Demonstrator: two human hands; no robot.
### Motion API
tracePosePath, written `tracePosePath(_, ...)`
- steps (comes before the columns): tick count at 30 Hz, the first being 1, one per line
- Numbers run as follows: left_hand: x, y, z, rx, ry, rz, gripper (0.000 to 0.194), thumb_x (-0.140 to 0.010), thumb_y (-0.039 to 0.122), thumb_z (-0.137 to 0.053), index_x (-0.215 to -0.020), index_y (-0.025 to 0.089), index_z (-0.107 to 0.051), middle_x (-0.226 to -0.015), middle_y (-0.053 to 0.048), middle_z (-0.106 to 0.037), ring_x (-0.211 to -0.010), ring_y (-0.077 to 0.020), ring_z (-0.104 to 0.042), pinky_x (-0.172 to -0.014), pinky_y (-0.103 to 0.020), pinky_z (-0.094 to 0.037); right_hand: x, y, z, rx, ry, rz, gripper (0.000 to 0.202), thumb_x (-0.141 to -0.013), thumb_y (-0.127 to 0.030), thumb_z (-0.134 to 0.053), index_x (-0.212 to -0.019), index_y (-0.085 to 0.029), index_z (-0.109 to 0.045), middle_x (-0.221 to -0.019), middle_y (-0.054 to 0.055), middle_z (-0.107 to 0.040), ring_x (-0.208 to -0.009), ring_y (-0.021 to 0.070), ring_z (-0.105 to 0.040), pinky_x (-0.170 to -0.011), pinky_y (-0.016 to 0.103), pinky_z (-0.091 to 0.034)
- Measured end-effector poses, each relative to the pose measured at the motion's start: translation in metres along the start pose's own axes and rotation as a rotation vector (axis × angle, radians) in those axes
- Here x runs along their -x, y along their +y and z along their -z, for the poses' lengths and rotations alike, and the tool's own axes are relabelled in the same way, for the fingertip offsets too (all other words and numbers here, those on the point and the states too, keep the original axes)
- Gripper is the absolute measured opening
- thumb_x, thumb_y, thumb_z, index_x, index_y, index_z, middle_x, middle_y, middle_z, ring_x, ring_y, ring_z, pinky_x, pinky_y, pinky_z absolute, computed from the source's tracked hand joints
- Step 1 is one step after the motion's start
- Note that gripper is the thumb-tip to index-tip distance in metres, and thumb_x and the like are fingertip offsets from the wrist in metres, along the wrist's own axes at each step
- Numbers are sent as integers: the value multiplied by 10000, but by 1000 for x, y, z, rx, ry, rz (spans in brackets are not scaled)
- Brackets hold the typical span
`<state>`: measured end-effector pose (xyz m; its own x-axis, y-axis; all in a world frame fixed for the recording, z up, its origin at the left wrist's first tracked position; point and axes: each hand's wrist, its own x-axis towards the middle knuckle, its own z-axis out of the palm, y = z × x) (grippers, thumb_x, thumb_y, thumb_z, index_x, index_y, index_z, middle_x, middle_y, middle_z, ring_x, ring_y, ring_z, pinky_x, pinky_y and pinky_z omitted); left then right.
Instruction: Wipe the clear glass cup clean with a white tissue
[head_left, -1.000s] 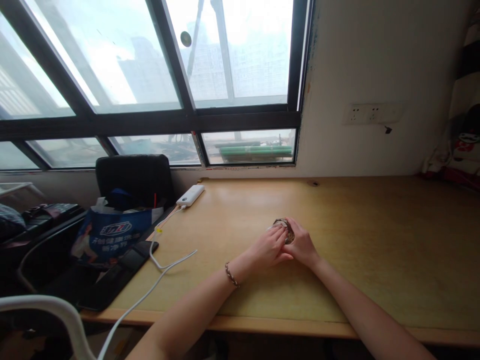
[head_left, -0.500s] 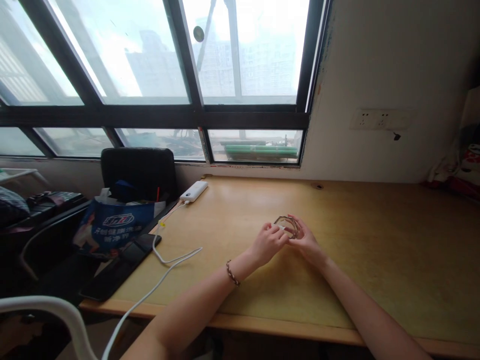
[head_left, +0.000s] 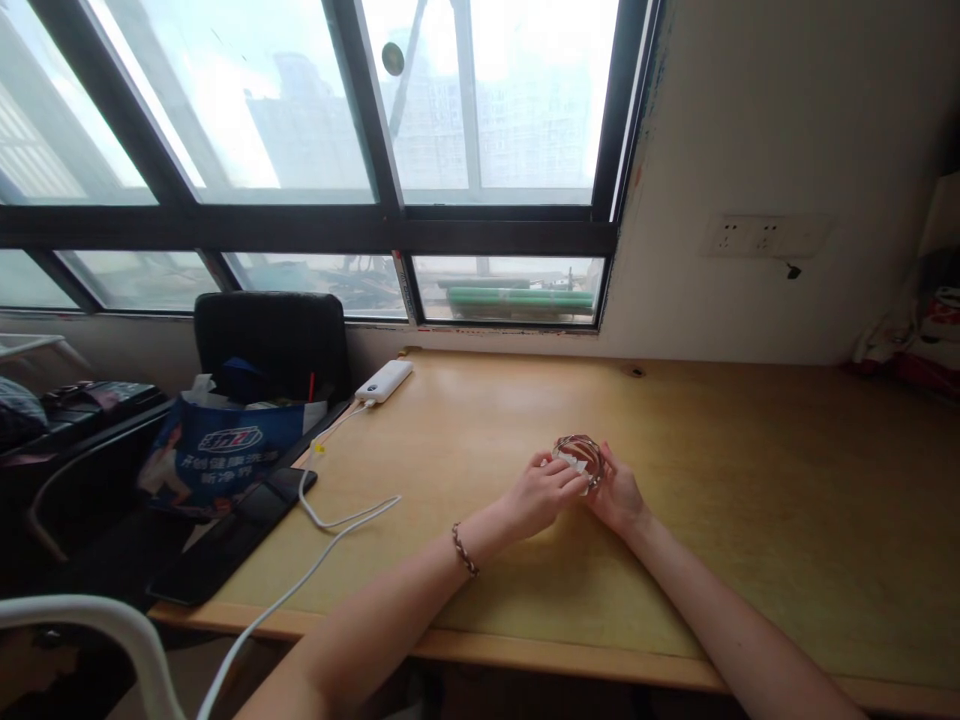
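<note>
Left hand (head_left: 546,492) pinching white tissue (head_left: 575,464) — right hand (head_left: 621,497) cupping round object (head_left: 586,449) — both inside desk edges (head_left: 525,650).

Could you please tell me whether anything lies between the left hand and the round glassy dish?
Yes, a crumpled white tissue: it sits between the fingers of the left hand and the round glassy dish, which the right hand holds. Nothing else visible stands between them.

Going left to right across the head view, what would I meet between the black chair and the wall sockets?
White power bank → left hand → right hand.
</note>
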<state>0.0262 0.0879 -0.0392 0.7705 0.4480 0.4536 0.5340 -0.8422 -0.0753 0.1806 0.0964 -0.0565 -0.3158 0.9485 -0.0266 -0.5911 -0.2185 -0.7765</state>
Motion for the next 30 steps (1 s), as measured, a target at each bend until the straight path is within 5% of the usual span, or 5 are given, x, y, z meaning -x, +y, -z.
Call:
tracePosePath(6, -3, 4, 12, 97, -54, -44, 407, -800, 308, -430, -1177, 156, -408, -1139, -92, -523, -1094, -202, -425, -948, -332, -218, -1, 6, 4, -53, 19, -24, 412, -815, -475, -380, -947, -156, -606, -993, 75, -619, -963, 180, -554, -895, 330, -394)
tracePosePath(14, -6, 5, 2, -51, -30, 50, 573, -775, 491, -426, -1203, 115, -378, -1215, -122, -459, -1134, -231, -385, -996, -361, -186, -2, 9, 1, -183, 81, -81, 332, -829, -399, -398, -942, -160, -599, -933, 63, -638, -848, 172, -595, -723, 310, -488)
tracePosePath(21, -12, 18, -3, -226, -52, 238, 437, -813, 374, -407, -1134, 80, -437, -1080, -134, -534, -1004, -224, -460, -951, -394, -223, -4, 10, 3, -271, 135, -75, 282, -847, -336, -389, -858, -172, -618, -749, 31, -661, -620, 153, -602, -513, 261, -477)
tracePosePath(25, -13, 24, -9, -248, -99, 247, 268, -811, 274, -403, -940, 79, -535, -891, -132, -583, -872, -228, -497, -868, -402, -277, -5, 11, 4, -281, 161, -53, 286, -851, -317, -387, -834, -159, -626, -794, 46, -663, -702, 156, -610, -577, 257, -487)
tracePosePath(30, -10, 17, 1, -40, -104, 188, 247, -789, 346, -437, -900, 145, -529, -874, -86, -588, -910, -208, -487, -840, -369, -285, -6, 12, 7, -288, 123, -25, 309, -856, -311, -375, -888, -127, -621, -847, 68, -659, -768, 167, -607, -659, 284, -491)
